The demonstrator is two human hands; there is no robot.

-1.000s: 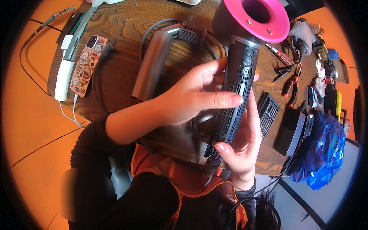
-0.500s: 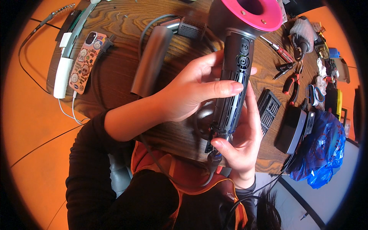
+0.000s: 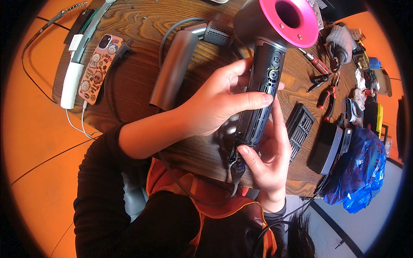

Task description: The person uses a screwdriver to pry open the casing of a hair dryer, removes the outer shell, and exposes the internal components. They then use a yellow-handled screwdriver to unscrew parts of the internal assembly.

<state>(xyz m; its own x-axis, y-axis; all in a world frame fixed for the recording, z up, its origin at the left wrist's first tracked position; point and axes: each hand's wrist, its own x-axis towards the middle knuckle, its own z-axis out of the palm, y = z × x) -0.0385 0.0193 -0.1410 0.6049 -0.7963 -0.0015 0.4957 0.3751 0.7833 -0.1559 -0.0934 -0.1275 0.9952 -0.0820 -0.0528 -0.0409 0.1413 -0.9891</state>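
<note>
Your left hand (image 3: 219, 103) grips the hair dryer (image 3: 263, 64), its thumb flat across the front of the handle and its fingers bent behind. Your right hand (image 3: 272, 161) grips the low end, thumb on the near side. The hair dryer is over the wooden table (image 3: 137, 47), tilted, its big round head away from you. The handle is black, hard and slotted, like a pipe. A smooth pink ring (image 3: 307, 34) with a round hole tops the head. A thick bendy cord (image 3: 236, 174) comes out of the bottom. Past your left arm lies a smooth grey tube (image 3: 174, 71). A flat black case (image 3: 300, 131) holds thin sticks in rows. You can't tell what is in the crinkly blue bag (image 3: 359, 167).
</note>
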